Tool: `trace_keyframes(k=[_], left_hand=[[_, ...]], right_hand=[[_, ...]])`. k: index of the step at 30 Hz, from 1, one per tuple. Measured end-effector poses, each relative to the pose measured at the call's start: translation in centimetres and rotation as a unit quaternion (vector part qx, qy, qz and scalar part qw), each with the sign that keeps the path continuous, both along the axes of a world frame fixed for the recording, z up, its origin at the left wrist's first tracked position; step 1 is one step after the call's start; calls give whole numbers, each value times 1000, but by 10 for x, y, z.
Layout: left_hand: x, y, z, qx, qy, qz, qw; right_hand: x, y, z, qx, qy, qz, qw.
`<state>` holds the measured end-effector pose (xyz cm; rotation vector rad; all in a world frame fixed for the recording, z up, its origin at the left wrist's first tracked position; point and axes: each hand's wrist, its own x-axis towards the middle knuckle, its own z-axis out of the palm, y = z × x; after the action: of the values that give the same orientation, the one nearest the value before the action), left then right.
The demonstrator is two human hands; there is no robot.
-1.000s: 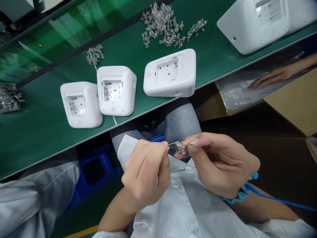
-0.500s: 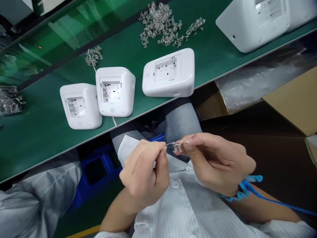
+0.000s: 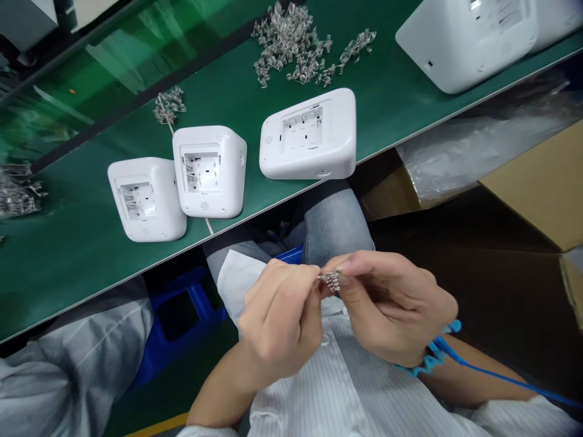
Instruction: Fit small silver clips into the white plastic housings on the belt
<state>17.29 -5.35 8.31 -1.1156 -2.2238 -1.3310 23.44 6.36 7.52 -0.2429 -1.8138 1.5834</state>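
Observation:
Close in front of my shirt, both hands meet over small metal battery springs (image 3: 331,280). My right hand (image 3: 396,306) pinches this little bunch between thumb and forefinger. From the other side my left hand (image 3: 285,318) is closed in a pinch at the bunch's end; its fingertips hide most of what they grip. Beyond my hands, on the green bench, lies a white plastic housing (image 3: 337,130) with an open battery compartment. Two similar housings, one nearer (image 3: 234,173) and one farther left (image 3: 170,212), show metal contacts inside their compartments.
A large heap of metal springs (image 3: 286,42) lies at the back of the green bench (image 3: 73,261). Smaller piles (image 3: 168,106) sit further left. More white housings (image 3: 446,48) stand at right, above cardboard boxes (image 3: 537,176). Beside a grey-clothed person (image 3: 86,358) is a blue stool (image 3: 200,303).
My left hand has moved right, closer to my right hand, which has shifted slightly left. The wire stretch visible between the fingertips is shorter now.

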Motion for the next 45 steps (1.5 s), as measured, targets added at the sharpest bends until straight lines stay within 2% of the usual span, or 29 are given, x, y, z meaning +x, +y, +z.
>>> trace_keyframes(k=[5,10,18,21,26,35,39,45], left_hand=[[-1,-4,-5,-15,18,11,1000],[-4,-8,-2,-15,23,18,999],[-4,-10,2,-15,23,32,999],[-1,-8,0,-9,7,15,1000],[4,-5,-5,-12,-10,-25,1000],[4,-10,-8,-37,-17,-37,998],[2,-16,-9,-54,17,-9,998],[3,-19,-5,-56,5,7,998]], right_hand=[[-3,-4,-2,-26,31,-25,999],[0,-2,-3,-18,8,-45,999],[10,6,-7,8,-38,8,999],[10,6,-9,14,-44,33,998],[8,2,-7,5,-26,13,1000],[7,0,-1,10,-4,-21,1000],[8,6,0,23,-5,-32,999],[15,7,-13,19,-39,8,999]])
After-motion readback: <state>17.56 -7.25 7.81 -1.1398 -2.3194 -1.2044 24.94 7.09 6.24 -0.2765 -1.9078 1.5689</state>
